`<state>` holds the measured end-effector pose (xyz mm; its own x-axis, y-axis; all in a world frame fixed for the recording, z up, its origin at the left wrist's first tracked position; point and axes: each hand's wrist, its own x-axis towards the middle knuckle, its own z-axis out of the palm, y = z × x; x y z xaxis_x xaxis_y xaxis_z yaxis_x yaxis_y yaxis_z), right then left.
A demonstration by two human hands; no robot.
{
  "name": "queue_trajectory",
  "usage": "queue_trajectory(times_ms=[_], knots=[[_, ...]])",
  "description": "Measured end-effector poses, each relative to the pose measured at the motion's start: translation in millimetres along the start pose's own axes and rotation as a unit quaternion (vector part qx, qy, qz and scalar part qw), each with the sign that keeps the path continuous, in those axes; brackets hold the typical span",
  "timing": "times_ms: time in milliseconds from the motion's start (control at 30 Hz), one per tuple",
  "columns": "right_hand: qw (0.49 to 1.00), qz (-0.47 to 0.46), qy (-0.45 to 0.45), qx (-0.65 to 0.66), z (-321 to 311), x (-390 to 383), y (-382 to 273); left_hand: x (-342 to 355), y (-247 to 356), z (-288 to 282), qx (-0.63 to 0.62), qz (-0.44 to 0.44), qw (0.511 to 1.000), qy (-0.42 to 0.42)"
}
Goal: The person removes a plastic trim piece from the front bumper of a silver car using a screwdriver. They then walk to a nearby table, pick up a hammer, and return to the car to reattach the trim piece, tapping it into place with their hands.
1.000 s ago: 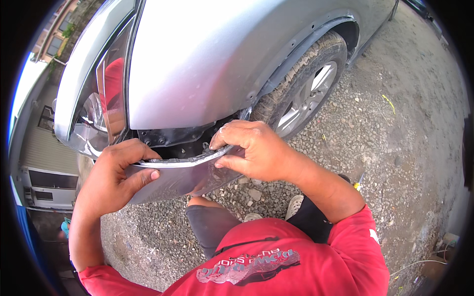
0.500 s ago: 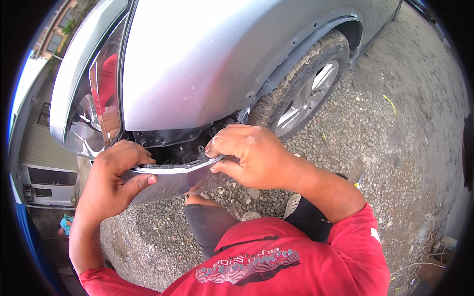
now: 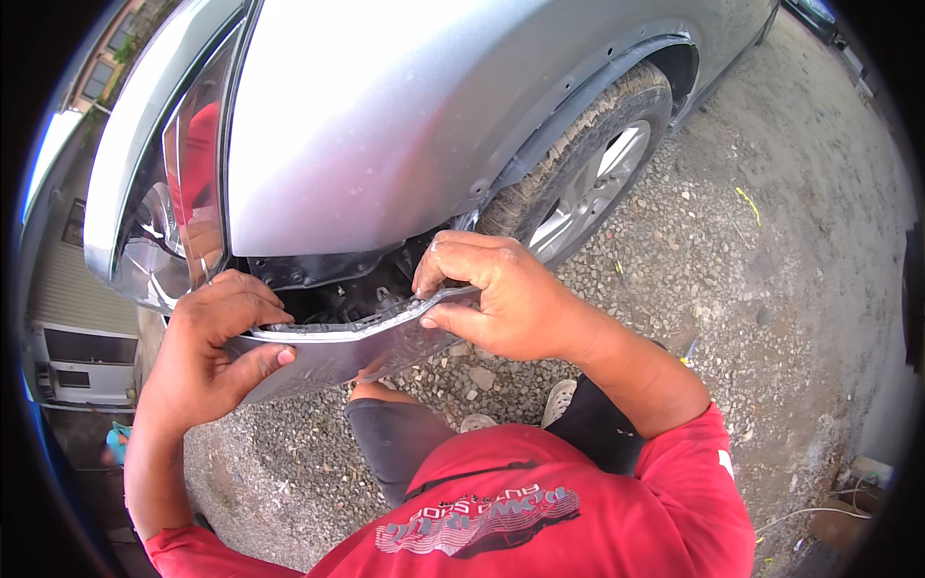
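Observation:
My left hand [image 3: 217, 352] grips the top edge of a loose silver bumper piece [image 3: 347, 358] at its left end, thumb on the outer face and fingers over the rim. My right hand [image 3: 487, 299] is closed on the same edge further right, pinching it between thumb and fingertips. Behind the piece, an opening [image 3: 337, 294] shows dark brackets and clips below the silver fender [image 3: 356, 135]. The headlight [image 3: 178, 202] is left of the fender; a muddy wheel [image 3: 607, 169] sits right of my right hand, beneath a wheel arch with small holes.
Gravel ground [image 3: 694, 270] surrounds my feet and extends rightward. At lower right lie a cable [image 3: 809, 515] and some boxy objects. A pale corrugated building [image 3: 77, 289] stands at left, with a small teal shape [image 3: 118, 445], possibly a person, below it. Another vehicle [image 3: 809, 14] is at the top right.
The car appears shifted left in view. My left hand and that end of the bumper edge sit somewhat lower and further left. My right hand dipped slightly, then rose again, still on the edge.

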<state>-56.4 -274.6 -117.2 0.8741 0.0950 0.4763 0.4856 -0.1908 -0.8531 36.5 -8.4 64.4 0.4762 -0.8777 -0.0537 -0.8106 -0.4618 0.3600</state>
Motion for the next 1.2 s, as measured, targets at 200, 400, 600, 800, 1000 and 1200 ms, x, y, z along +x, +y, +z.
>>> queue_trajectory(times_ms=[200,400,600,800,1000,1200], knots=[[0.998,-0.048,0.003,0.031,3.6,-4.0,8.7,7.6,20.9,3.0,0.054,0.010,0.998,-0.013],[0.998,-0.061,0.018,0.017,14.0,3.3,4.8,9.2,20.8,4.4,0.088,-0.010,0.996,-0.020],[0.993,-0.106,0.037,-0.032,16.9,5.9,3.5,4.2,26.5,11.7,0.097,-0.030,0.995,0.019],[0.992,-0.105,0.058,-0.045,19.3,3.4,-1.2,3.5,29.6,9.5,0.142,0.002,0.990,0.012],[0.995,-0.033,0.080,-0.039,14.4,-2.8,-1.8,6.1,24.7,9.0,0.105,-0.004,0.994,0.009],[0.998,-0.020,0.034,-0.045,7.9,-2.5,5.7,7.4,29.3,1.6,0.053,-0.059,0.995,0.053]])
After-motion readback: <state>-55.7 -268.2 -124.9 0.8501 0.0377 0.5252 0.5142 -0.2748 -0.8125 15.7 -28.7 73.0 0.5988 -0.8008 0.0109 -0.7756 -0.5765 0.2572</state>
